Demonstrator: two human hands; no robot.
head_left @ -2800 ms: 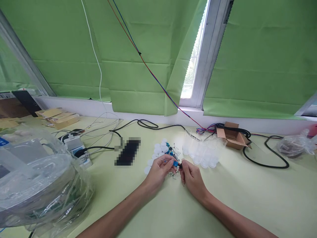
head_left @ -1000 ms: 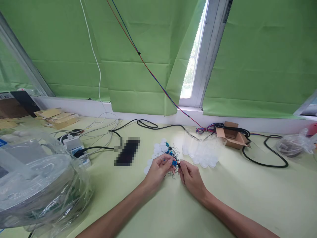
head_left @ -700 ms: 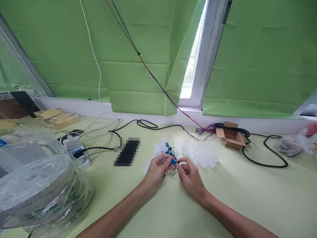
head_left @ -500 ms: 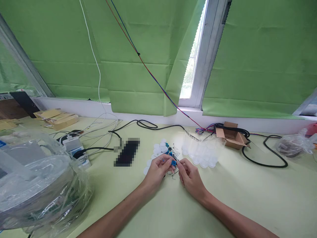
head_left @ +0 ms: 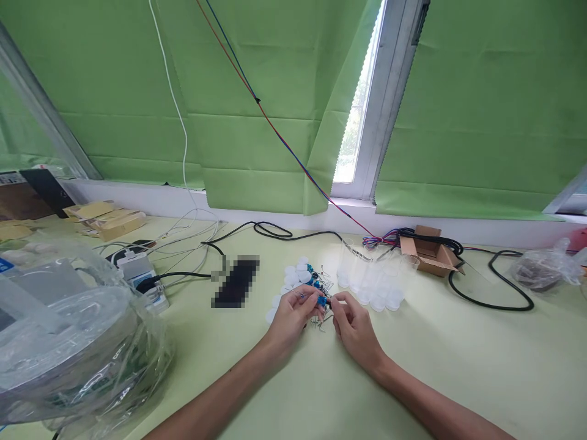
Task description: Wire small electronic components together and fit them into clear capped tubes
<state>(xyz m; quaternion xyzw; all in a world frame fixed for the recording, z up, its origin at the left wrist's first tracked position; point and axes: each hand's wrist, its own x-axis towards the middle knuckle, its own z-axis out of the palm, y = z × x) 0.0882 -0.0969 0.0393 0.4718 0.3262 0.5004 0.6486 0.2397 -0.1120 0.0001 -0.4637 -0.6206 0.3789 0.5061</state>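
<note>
My left hand (head_left: 296,311) is closed in a pinch on a small blue electronic component (head_left: 322,300), with thin wire leads poking out at its left. Just to the right, my right hand (head_left: 352,321) has thumb and forefinger pressed together beside the blue part. A small dark bit shows at those fingertips, too small to name. Behind and below the hands lies a pile of loose components with wire leads (head_left: 326,282), partly covered by my fingers. White round caps (head_left: 290,271) are spread to the left of the pile.
Several clear plastic tubes (head_left: 376,287) stand right of the pile. Behind them are an open cardboard box (head_left: 428,252) and coiled black cable (head_left: 488,269). A pixelated dark rectangle (head_left: 236,282), a power strip (head_left: 144,278) and a plastic-wrapped reel (head_left: 82,348) lie to the left.
My right hand has shifted slightly right, away from the blue component, and the small dark bit now shows at its fingertips. My left hand has stayed in place.
</note>
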